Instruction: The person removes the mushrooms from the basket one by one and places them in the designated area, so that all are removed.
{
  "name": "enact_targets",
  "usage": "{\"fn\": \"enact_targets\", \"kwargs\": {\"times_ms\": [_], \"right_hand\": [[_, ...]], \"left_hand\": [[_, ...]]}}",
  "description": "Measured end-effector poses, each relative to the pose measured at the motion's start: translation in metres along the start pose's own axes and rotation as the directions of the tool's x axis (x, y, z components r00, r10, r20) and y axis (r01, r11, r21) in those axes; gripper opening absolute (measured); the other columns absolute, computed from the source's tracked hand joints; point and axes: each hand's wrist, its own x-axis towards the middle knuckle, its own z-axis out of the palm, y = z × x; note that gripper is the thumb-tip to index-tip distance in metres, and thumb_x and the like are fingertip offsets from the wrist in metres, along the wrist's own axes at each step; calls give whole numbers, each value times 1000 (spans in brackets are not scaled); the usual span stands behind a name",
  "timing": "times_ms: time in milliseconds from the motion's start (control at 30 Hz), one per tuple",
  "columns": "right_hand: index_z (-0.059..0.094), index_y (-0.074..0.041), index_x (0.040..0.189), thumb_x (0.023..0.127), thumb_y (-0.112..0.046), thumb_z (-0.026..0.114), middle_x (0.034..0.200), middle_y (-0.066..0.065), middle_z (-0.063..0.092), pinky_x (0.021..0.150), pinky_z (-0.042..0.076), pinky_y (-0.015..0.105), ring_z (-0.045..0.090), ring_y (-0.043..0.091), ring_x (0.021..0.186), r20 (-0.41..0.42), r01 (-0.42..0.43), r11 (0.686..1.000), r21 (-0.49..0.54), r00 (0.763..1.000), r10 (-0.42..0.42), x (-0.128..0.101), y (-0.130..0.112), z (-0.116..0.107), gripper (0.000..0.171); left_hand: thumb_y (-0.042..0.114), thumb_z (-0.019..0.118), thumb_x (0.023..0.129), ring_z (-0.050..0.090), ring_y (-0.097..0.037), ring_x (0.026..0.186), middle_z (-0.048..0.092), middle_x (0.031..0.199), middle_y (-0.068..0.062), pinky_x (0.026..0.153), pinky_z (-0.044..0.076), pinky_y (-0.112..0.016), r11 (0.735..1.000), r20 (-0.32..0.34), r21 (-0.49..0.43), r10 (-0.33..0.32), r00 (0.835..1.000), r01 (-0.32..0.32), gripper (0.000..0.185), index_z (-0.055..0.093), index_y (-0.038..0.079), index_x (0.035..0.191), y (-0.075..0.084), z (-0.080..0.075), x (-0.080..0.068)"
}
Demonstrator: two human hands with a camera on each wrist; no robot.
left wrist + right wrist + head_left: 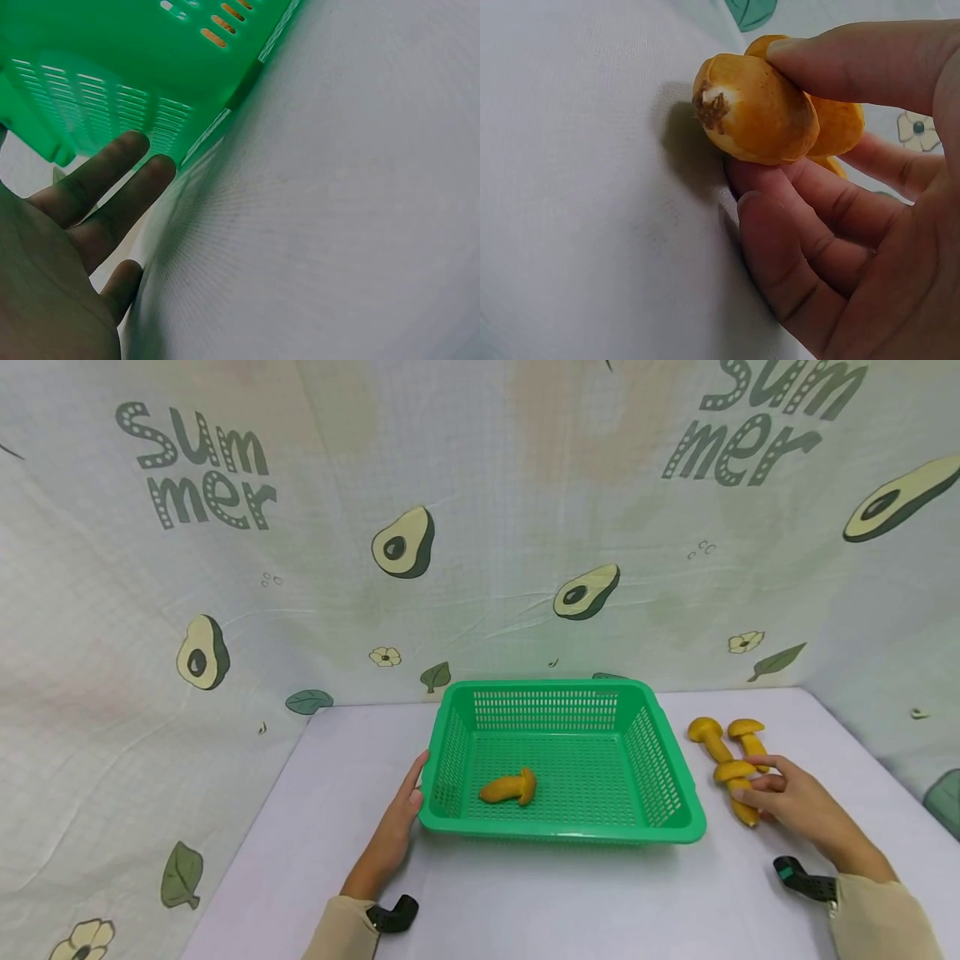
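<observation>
Hidden/cut off: the left wrist view shows only a corner of the basket (135,82), no contents. The right wrist view shows one mushroom (754,109) stem-end on, w/ most of the cap behind the thumb and fingers; a second orange piece sits behind it, hard to make out. In the head view both forearms are cut by the bottom edge.

Landmark = green basket (562,760), centre of the white table (525,902).

Left hand (397,818): at the basket's left front corner, fingers straight and relaxed, fingertips against the outer wall nr the rim. Holds nothing. The wrist view has the fingers (97,180) flat beside the slotted wall, palm open.

Right hand (787,797): right of the basket, just past its right wall. Thumb on top, fingers (810,202) curled under, pinching the mushroom (738,789). It looks to be resting on the table, can't tell for sure.

Two more mushrooms (731,739) lie just behind the hand, right of the basket, caps away from the person. One mushroom (510,788) lies inside the basket, left of centre on the floor.
</observation>
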Motion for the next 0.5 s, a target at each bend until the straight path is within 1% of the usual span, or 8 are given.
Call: {"fn": "enact_targets", "kwargs": {"times_ms": [267, 500], "right_hand": [[28, 12, 145, 94, -43, 70, 114, 30, 60, 65, 52, 32, 61, 25, 84, -12, 14, 999, -49, 1000, -14, 1, 0, 0, 86], [30, 13, 145, 95, -41, 68, 111, 30, 61, 64, 51, 32, 61, 26, 84, -25, 20, 996, -89, 999, -23, 0, 0, 0, 83]], "left_hand": [[33, 23, 110, 15, -32, 150, 20, 165, -3, 112, 10, -71, 1000, -5, 12, 13, 1000, -12, 52, 17, 30, 162, -1, 0, 1], [34, 24, 111, 15, -31, 150, 20, 165, -3, 112, 11, -70, 1000, -5, 23, 9, 1000, -9, 52, 17, 31, 162, -1, 0, 0]]}}
